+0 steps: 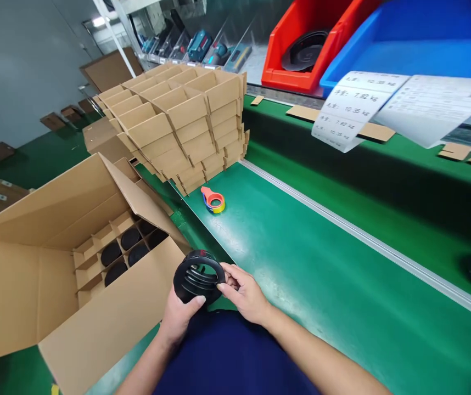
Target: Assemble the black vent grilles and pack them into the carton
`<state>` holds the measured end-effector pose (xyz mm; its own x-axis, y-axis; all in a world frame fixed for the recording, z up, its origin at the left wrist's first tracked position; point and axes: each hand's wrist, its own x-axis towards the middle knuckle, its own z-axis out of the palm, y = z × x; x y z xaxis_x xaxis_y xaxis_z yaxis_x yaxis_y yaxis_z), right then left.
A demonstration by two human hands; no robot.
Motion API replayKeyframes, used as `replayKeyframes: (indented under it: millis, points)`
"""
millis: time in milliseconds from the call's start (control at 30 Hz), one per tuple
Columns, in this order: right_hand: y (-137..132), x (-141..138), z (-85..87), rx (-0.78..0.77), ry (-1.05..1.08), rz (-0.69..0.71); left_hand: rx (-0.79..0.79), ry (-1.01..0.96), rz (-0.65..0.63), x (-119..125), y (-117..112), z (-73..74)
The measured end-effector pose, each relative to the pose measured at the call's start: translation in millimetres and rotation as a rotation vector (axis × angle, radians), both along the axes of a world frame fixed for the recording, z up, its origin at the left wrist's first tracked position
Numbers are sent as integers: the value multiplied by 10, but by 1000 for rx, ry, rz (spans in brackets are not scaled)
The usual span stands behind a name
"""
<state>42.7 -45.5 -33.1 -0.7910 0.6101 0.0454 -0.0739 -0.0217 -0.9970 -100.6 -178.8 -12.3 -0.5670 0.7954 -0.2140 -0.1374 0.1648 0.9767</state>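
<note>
A black ring-shaped part (183, 283), hollow with ridges inside, is held between my two hands near my body. My left hand (180, 312) wraps it from below left, thumb on its lower rim. On its right edge, my right hand (241, 291) pinches the rim between thumb and fingers. To the left stands an open cardboard box (116, 323). Inside it, several black round parts (116, 273) sit in the cells of a cardboard divider (88, 269). What the box holds beneath that layer is hidden.
On the green workbench (301, 263) lies a tape dispenser (214, 201). Behind it rises a stack of cardboard dividers (178, 120). A red bin (289, 77) with black parts, a blue bin (416, 49) and printed labels (346, 109) line the back. A metal strip (342, 233) crosses the bench.
</note>
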Motion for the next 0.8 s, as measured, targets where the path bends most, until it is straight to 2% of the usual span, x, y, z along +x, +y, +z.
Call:
replayKeyframes:
  millis: [100,200,300,400,500,600,700,800]
  points:
    - [-111,-251,63,71,-60,15,8,-76,68,-215,-122,-85]
    - [-277,-591,130,260,-127,24,-1,-181,210,-519,-228,-127]
    - [-484,-1057,135,424,-173,24,-15,-240,352,-944,-370,-140]
    - [-705,-1602,43,416,-215,31,1,-249,354,-1462,-580,-187]
    - [-924,-2089,-86,318,-266,111,28,-303,348,-2037,-782,-306]
    - [-1087,-2398,-172,219,-353,174,-5,-314,486,-2723,-845,-500]
    - [-1124,-2500,-229,208,-480,190,-105,-277,693,-3557,-711,-757]
    - [-1049,-2395,-340,238,-651,133,-141,-264,812,-4415,-462,-1020]
